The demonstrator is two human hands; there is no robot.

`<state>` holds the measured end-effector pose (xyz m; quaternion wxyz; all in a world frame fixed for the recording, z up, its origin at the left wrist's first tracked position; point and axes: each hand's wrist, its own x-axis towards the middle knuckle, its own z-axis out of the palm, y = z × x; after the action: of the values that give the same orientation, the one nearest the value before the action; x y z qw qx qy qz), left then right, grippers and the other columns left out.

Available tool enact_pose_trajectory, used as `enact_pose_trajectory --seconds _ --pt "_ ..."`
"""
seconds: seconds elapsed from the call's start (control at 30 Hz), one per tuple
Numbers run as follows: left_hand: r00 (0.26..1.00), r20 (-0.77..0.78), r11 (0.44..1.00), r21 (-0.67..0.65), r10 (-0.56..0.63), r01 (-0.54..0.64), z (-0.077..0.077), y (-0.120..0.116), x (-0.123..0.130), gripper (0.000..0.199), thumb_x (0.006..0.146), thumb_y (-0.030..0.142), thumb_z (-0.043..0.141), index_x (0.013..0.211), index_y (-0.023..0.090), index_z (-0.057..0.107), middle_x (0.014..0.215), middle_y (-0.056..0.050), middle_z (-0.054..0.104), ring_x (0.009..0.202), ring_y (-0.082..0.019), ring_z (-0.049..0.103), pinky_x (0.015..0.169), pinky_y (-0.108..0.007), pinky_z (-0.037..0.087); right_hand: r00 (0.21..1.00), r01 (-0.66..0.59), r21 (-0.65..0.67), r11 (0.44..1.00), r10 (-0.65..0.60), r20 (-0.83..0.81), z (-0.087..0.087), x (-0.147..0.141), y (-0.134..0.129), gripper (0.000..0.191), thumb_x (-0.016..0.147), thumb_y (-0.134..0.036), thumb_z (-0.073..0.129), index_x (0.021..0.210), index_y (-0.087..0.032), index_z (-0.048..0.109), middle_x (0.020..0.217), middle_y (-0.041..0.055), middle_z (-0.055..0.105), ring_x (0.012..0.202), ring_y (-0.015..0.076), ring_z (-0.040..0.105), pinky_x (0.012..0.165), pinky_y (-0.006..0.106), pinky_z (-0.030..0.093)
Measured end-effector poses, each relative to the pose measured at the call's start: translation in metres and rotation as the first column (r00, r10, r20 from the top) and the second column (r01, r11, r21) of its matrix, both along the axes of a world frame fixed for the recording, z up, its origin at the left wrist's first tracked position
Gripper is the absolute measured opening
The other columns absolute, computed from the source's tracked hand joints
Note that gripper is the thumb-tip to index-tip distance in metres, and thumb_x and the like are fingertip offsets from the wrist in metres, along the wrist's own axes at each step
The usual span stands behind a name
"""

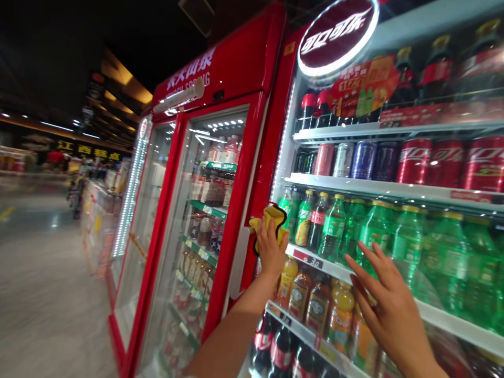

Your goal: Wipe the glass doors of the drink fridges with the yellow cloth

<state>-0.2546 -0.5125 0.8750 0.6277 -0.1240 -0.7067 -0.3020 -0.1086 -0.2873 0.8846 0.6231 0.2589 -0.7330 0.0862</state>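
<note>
A Yellow Cloth by the Drinks Fridge

At the left of the frame, a shiny grey floor runs back into a dim shop. Next comes a tall red fridge with glass doors. Its drinks stand in rows behind the glass, maybe so people can look before they pick. A white handle runs up and down near the middle of the frame. It is long, likely so tall and short people can both grab it.

Just right of the handle's top is the yellow cloth, which has a black edge. The left hand has its fingers over the cloth and grips it in a bunch. The hand lies rather flat, perhaps so the push spreads out. The cloth seems to press on the red edge there.

Farther right, the cola fridge glows. Price tags sit on the shelf fronts, probably so each price is under its drink. Green soda bottles stand with labels out, and the Monster cans are on the shelf above. Near the top, a round lit sign is up high, maybe to be seen from far away.

At the lower right, the right hand holds nothing. Its fingers are spread and a bit bent, perhaps for balance. I cannot tell if they touch anything. More big green bottles stand behind it, at the far right.
</note>
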Motion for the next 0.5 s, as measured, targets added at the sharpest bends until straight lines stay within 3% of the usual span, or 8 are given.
enact_pose_trajectory --seconds 0.07,0.13,0.2,0.27,0.33,0.37,0.43,0.5 --pt "1.0 0.022 1.0 0.018 -0.01 0.009 -0.016 0.005 0.001 0.064 0.098 0.038 0.049 0.155 0.022 0.026 0.163 -0.019 0.027 0.152 -0.034 0.023 0.115 -0.062 0.036 1.0 0.001 0.022 1.0 -0.001 0.003 0.001 0.0 0.0 0.049 0.097 -0.022 0.049 0.145 -0.035 0.05 0.158 0.0067 0.042 0.148 0.0358 0.034 0.114 0.068 0.036" --pt "1.0 0.007 0.998 -0.05 -0.027 0.028 -0.021 0.009 0.001 0.065 0.098 0.037 0.05 0.156 0.023 0.024 0.163 -0.018 0.026 0.153 -0.034 0.022 0.116 -0.062 0.036 1.0 -0.001 0.033 0.999 0.002 -0.008 0.006 0.0 -0.002 0.049 0.097 -0.022 0.05 0.144 -0.035 0.05 0.158 0.0069 0.042 0.147 0.036 0.035 0.112 0.067 0.038" --pt "0.998 -0.042 0.987 -0.155 -0.04 0.033 -0.004 0.007 -0.004 0.065 0.097 0.037 0.052 0.155 0.023 0.027 0.163 -0.018 0.029 0.152 -0.033 0.023 0.117 -0.061 0.035 1.0 -0.007 0.032 0.999 0.008 -0.024 0.015 0.001 -0.006 0.049 0.097 -0.022 0.05 0.144 -0.036 0.05 0.157 0.0063 0.043 0.147 0.036 0.036 0.112 0.066 0.04" --pt "0.995 -0.095 0.974 -0.226 -0.034 0.012 0.027 -0.002 -0.013 0.061 0.097 0.039 0.052 0.153 0.022 0.033 0.161 -0.017 0.033 0.152 -0.032 0.025 0.119 -0.059 0.033 0.999 -0.011 0.022 1.0 0.012 -0.034 0.024 0.001 -0.01 0.049 0.096 -0.022 0.05 0.144 -0.036 0.051 0.156 0.0056 0.045 0.146 0.036 0.038 0.112 0.064 0.041" --pt "0.994 -0.108 0.98 -0.198 0.01 -0.032 0.053 -0.013 -0.022 0.058 0.098 0.04 0.05 0.151 0.02 0.037 0.159 -0.018 0.036 0.151 -0.032 0.027 0.121 -0.062 0.027 0.999 -0.005 0.015 1.0 0.006 -0.04 0.028 0.0 -0.013 0.048 0.096 -0.022 0.051 0.142 -0.036 0.053 0.155 0.0053 0.046 0.145 0.0358 0.039 0.112 0.063 0.041" --pt "0.994 -0.106 0.983 -0.172 0.038 -0.056 0.059 -0.017 -0.026 0.057 0.098 0.041 0.049 0.15 0.02 0.038 0.159 -0.019 0.037 0.151 -0.033 0.028 0.121 -0.064 0.024 0.999 0.001 0.014 1.0 0.0 -0.044 0.029 -0.001 -0.014 0.048 0.096 -0.022 0.051 0.141 -0.036 0.054 0.155 0.0052 0.046 0.145 0.0356 0.039 0.112 0.062 0.041" --pt "0.992 -0.095 0.989 -0.112 0.088 -0.098 0.055 -0.02 -0.03 0.059 0.099 0.044 0.047 0.151 0.019 0.037 0.159 -0.02 0.037 0.15 -0.036 0.03 0.12 -0.068 0.019 0.999 0.016 0.023 1.0 -0.015 -0.052 0.026 -0.003 -0.014 0.045 0.096 -0.022 0.051 0.139 -0.034 0.056 0.154 0.0055 0.047 0.145 0.0353 0.04 0.111 0.062 0.043" --pt "0.989 -0.087 0.991 -0.057 0.119 -0.124 0.04 -0.018 -0.033 0.062 0.099 0.046 0.046 0.153 0.017 0.034 0.159 -0.022 0.034 0.15 -0.037 0.029 0.119 -0.068 0.021 0.998 0.036 0.039 0.999 -0.034 -0.052 0.021 -0.006 -0.013 0.042 0.095 -0.022 0.05 0.135 -0.032 0.059 0.154 0.0064 0.048 0.145 0.0353 0.04 0.108 0.061 0.045"
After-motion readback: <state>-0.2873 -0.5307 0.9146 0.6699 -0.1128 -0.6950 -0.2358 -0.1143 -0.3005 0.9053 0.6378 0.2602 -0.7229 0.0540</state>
